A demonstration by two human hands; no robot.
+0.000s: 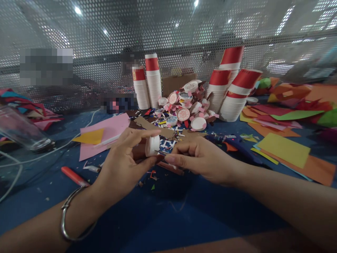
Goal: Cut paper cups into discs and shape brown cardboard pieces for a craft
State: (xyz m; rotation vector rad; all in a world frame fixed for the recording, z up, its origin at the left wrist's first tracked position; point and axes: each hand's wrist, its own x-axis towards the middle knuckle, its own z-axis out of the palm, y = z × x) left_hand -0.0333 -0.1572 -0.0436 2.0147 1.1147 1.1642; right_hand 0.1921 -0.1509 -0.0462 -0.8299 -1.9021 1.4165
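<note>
Where the fingertips of the left hand (pixel 122 156) come round it, the small white round piece (pixel 153 145) sits between the index finger, laid across its top, and the thumb below, its side turned toward the right hand (pixel 198 156). The left forearm rises from the lower left corner, a silver bracelet (pixel 64 219) round the wrist, with the palm turned inward and the fingers curved, parted just by the width of the piece. From the right edge the other forearm reaches in, and that hand is half closed, its thumb and index finger pinched narrowly on a thin dark item (pixel 161 153) whose tip is at the lower side of the white piece; whether they touch, I cannot tell.

Under and just beyond the hands, paper scraps (pixel 167 144) litter the blue desk (pixel 158 218). Farther back lies a heap of round paper pieces (pixel 183 114), between the left cup stacks (pixel 153 84) and the right cup stacks (pixel 231 105). A red handle (pixel 73 175) rests near the left wrist, a pink sheet (pixel 105 135) beyond it, and coloured papers (pixel 284 149) spread at the right.
</note>
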